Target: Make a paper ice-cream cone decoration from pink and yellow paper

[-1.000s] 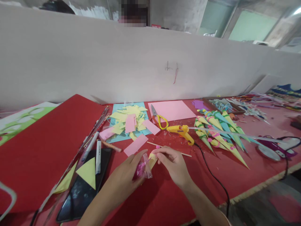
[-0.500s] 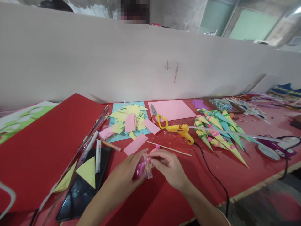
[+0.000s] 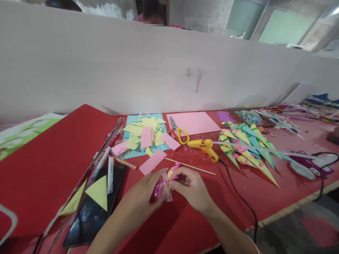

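My left hand [image 3: 144, 192] is closed around a small clear plastic bag [image 3: 166, 192] with bright magenta pieces [image 3: 158, 190] inside. The bag's open end faces my right hand [image 3: 190, 187], whose thumb and forefinger are pinched together at its edge. A bit of pink shows by those fingertips, too small to make out. Just beyond the fingers, a yellow and pink paper piece [image 3: 172, 172] with a pink pompom [image 3: 177, 164] shows partly; my right hand hides the rest.
A yellow glue gun [image 3: 203, 145], scissors [image 3: 182, 135] and a thin stick [image 3: 190, 166] lie ahead. Decorated paper cones [image 3: 246, 141] are heaped on the right. Paper scraps [image 3: 144, 132] lie behind the hands. Left are a phone [image 3: 84, 218], a marker [image 3: 110, 176] and red board [image 3: 66, 158].
The right fingers have shifted slightly at the bag's opening, and more of the yellow and pink piece shows beyond them. My left hand stays put with the bag.
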### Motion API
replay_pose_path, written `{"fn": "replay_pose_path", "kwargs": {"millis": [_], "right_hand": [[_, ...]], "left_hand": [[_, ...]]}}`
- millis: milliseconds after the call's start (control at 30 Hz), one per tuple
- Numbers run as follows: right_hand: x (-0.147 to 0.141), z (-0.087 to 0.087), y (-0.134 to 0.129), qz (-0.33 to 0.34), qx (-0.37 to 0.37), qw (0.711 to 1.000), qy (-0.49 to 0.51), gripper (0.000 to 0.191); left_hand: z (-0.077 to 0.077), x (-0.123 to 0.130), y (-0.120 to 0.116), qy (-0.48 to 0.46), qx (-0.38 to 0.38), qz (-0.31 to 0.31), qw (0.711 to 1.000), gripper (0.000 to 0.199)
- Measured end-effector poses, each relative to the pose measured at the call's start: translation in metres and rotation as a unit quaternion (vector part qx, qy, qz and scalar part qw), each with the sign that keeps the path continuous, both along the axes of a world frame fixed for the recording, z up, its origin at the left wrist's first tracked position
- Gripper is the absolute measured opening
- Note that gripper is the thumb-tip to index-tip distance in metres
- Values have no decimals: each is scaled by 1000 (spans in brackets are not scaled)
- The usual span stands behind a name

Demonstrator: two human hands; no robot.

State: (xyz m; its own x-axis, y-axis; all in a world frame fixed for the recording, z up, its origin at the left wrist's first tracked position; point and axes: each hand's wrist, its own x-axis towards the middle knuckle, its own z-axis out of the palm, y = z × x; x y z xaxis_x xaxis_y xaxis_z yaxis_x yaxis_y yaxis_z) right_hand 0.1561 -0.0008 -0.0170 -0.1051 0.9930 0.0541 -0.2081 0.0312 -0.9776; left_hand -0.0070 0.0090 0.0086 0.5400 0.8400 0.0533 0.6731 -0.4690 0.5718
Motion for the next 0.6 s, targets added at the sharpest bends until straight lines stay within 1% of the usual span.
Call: {"fn": "replay_pose_path", "kwargs": {"millis": [100,233,333,500,600], "right_hand": [[0,0,0,-3,-1,1000,2,4],[0,1,1,-24,9,1000,-10,12],[0,1,1,-23,16,999,-19,14],[1,0,1,-21,1,1000,-20,5],[2,0,1,-40,4,999,-27,8]], "left_hand": [[2,1,-1,-4,0,-1,1000,37],[7,3,-2,-19,-17,-5,1000,32],[8,3,-1,-12,-32,-5,999,34],[4,0,0,11,-30,-5,999,36],[-1,-5,3,48,-12,19,999,38]]}}
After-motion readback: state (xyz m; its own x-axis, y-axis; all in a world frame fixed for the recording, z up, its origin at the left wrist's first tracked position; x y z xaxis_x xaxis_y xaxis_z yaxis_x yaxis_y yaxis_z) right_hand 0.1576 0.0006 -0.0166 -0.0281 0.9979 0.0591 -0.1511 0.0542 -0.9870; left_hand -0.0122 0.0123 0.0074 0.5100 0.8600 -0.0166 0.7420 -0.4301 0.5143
